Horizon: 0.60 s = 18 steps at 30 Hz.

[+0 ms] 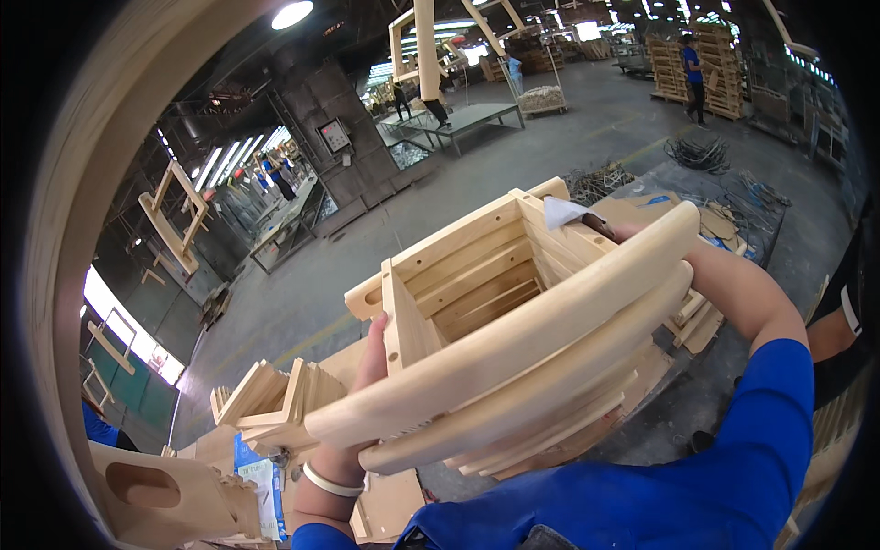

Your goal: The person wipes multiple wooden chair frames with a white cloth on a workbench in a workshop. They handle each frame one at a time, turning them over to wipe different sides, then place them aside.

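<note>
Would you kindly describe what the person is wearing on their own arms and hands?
Both hands are bare, without gloves. The right arm wears a bright blue sleeve ending above the wrist. The left hand has a pale bangle around the wrist, with a blue cuff edge just below it.

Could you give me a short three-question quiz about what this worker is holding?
1. True or false: both hands grip the pale wooden frame.
2. What does the left hand wear at the wrist: A a pale bangle, B a watch, C a glove?
3. What colour is the sleeve on the right arm?

Key: 1 true; the right hand holds the far end. 2 A. 3 blue.
</note>
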Tool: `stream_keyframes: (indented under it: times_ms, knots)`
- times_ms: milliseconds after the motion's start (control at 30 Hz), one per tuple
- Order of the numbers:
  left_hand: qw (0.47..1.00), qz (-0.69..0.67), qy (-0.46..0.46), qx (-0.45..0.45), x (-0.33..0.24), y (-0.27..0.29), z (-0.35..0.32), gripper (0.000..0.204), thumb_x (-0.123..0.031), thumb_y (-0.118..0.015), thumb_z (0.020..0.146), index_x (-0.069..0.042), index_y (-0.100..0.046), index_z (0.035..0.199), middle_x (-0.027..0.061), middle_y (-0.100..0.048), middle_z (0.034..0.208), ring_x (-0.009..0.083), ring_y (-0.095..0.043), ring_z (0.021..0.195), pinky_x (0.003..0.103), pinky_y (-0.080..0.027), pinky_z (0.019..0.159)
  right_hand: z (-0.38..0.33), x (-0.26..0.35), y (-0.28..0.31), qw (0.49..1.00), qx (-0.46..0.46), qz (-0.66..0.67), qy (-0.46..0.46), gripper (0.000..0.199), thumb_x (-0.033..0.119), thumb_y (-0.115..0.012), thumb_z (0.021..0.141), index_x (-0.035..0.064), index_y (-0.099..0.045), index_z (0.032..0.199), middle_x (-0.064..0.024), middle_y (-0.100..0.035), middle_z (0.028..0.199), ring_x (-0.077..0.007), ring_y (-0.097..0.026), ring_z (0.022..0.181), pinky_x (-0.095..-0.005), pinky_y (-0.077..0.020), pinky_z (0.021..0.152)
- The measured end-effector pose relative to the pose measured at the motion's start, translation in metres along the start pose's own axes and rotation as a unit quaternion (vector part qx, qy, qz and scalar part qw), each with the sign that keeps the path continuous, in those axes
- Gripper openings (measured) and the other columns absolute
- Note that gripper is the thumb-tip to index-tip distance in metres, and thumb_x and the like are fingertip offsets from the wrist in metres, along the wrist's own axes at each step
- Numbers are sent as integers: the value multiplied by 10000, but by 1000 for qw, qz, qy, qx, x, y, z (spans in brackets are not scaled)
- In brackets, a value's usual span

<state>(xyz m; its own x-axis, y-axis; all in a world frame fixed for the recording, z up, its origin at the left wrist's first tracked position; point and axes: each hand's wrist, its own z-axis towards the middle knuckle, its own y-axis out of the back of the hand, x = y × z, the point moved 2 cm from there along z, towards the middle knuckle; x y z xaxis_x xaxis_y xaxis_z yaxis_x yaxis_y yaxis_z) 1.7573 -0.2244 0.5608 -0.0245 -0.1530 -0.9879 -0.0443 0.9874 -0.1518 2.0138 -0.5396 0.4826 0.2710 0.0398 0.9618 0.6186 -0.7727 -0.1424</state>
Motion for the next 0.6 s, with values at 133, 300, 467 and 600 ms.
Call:
stream_keyframes:
  times_ms: [133,300,467,600]
  knots:
    - [993,-72,88,-17,2,2,14,537,-455,-357,973,-118,-323,1390,108,-545,1228,181,-597,1059,310,-505,901,6,-3,4,1000,10,-11,-1,393,293,-583,890,47,-574,1197,-92,-640,1109,-174,-617,972,-312,-481,846]
    - [998,28,13,-58,12,7,20,630,-561,-327,934,-79,-437,1325,129,-584,1174,204,-600,1035,332,-498,874,16,13,14,982,62,-165,68,379,269,-582,890,36,-577,1189,-97,-640,1107,-180,-611,984,-314,-469,862]
    - [991,80,13,-105,28,92,41,666,-580,-328,942,-47,-433,1325,133,-574,1190,243,-587,1049,386,-476,920,27,26,22,986,67,112,100,330,226,-551,911,31,-582,1175,-123,-641,1099,-205,-637,936,-337,-495,834]
    - [971,-171,38,-164,98,167,1,784,-655,-315,906,1,-427,1319,192,-545,1221,314,-574,1073,440,-455,940,12,-1,49,956,-168,178,164,374,231,-507,926,-3,-512,1217,-153,-640,1057,-257,-645,879,-364,-514,833]
